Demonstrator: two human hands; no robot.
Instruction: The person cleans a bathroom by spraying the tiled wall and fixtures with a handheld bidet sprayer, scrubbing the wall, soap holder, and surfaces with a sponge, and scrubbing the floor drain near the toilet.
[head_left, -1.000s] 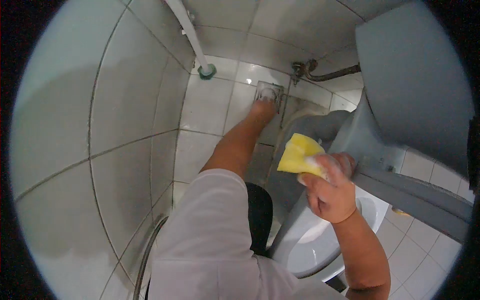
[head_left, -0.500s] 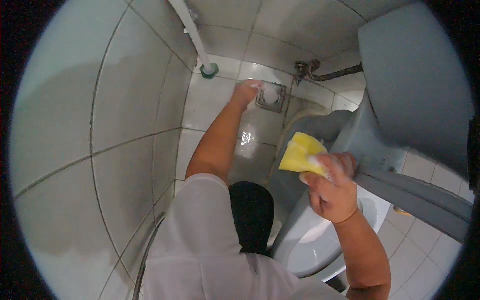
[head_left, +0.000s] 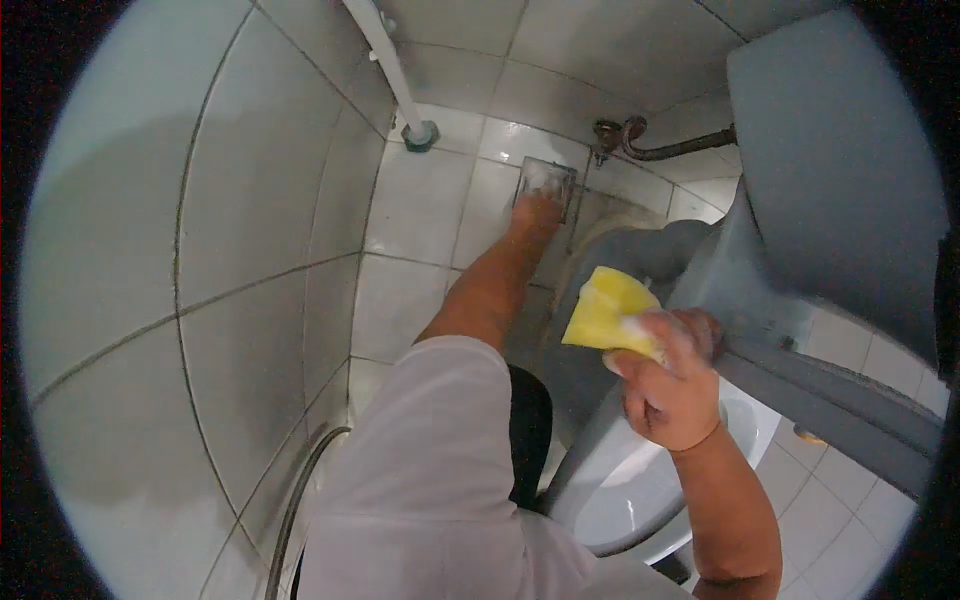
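A yellow sponge (head_left: 608, 308) with white foam on it is pinched in my right hand (head_left: 675, 380), above the grey toilet (head_left: 610, 500) and beside its raised seat (head_left: 830, 390). My left hand (head_left: 538, 210) is down at the square floor drain (head_left: 565, 180), its fingers over the grate. Foam and blur cover those fingertips, so whether they hold anything does not show.
A white pipe (head_left: 392, 75) with a green base (head_left: 420, 136) stands in the corner. Dark pipework (head_left: 680, 148) runs from the wall to the toilet tank (head_left: 835, 150). A hose (head_left: 300, 500) lies along the tiled wall (head_left: 240, 370) at left.
My left hand has moved right, from the drain's left edge onto the grate. The right hand with the sponge stays nearly in the same place.
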